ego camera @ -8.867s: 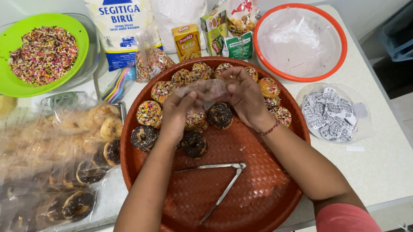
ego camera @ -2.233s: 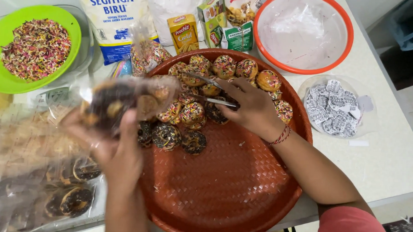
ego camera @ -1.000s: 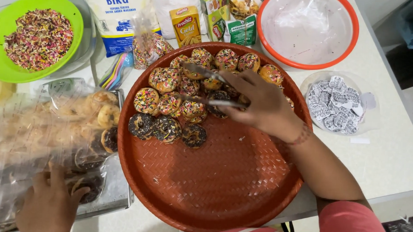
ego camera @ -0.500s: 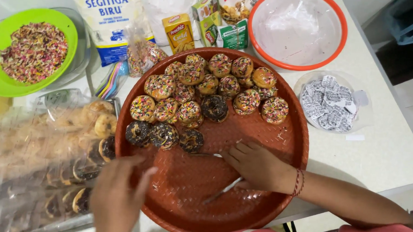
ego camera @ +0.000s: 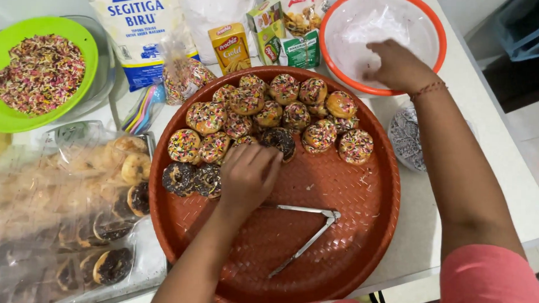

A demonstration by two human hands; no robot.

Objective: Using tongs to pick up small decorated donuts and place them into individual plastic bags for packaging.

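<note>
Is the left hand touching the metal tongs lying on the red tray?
Apart. Head view: left hand rests on the donuts; bare tray separates it from the tongs.

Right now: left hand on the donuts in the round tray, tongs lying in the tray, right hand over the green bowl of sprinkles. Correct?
One error. In the head view the right hand reaches over the orange-rimmed white bowl, not the green bowl. The rest stands: left hand on the donuts, tongs lying in the tray.

green sprinkle bowl [ego camera: 85, 46], flour bag [ego camera: 139, 27], tongs [ego camera: 305, 233]
</note>
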